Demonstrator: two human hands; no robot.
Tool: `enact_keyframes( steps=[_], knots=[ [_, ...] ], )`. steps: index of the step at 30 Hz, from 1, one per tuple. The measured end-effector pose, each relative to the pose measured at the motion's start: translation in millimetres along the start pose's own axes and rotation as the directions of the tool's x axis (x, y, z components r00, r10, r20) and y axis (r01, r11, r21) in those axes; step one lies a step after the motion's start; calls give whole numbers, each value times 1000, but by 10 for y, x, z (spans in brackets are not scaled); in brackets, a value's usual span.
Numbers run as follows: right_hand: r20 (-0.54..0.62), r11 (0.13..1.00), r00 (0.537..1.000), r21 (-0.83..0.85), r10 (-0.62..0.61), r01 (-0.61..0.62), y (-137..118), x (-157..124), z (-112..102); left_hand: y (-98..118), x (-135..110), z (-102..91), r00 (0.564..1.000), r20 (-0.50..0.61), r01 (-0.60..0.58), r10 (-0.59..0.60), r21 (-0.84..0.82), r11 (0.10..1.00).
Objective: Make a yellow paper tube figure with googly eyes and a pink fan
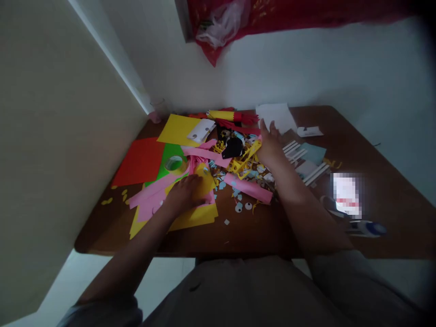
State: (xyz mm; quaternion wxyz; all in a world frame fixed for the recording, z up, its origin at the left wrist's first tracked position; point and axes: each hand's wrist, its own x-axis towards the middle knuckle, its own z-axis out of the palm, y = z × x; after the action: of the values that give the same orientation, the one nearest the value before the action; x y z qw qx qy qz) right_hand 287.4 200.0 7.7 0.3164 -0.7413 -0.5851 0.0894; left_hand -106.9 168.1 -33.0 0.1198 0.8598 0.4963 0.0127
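Observation:
My left hand [184,193] lies over a loose pile of pink strips [146,197] and yellow paper [204,179], palm down with fingers stretched out. Farther off, my right hand [270,143] reaches to the right side of a heap of cuttings, its fingers apart and some of them raised. Beside it are crinkled yellow paper strips [247,160] and a black paper piece [233,148]. A rolled pink paper tube [248,188] rests between my arms. Just beyond my left hand stands a roll of tape [175,165].
Red [139,159] and yellow [177,129] sheets lie at the left. A yellow and red paper tube [221,115] is at the back. White sticks [316,175], a glowing phone [346,195] and a blue-and-white tool [368,228] are at the right. The wall borders the table's far edge.

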Motion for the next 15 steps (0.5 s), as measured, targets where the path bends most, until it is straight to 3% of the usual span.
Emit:
enact_keyframes(
  steps=[5, 9, 12, 15],
  knots=[
    [-50, 978, 987, -149, -155, 146, 89, -739, -323, -49, -129, 162, 994, -110, -6, -6, -113, 994],
    [-76, 973, 986, -188, -151, 135, 85, -1190, -510, -111, -110, 184, 990, -117, 60, -73, -108, 992],
    [143, 987, 982, -83, -124, 137, 39, -1389, -517, -139, -79, 106, 987, -111, 108, -115, -73, 991],
    [335, 971, 920, -55, -202, 233, -13, -1467, -394, -157, -28, -12, 969, -126, 207, -211, -47, 977]
  ],
)
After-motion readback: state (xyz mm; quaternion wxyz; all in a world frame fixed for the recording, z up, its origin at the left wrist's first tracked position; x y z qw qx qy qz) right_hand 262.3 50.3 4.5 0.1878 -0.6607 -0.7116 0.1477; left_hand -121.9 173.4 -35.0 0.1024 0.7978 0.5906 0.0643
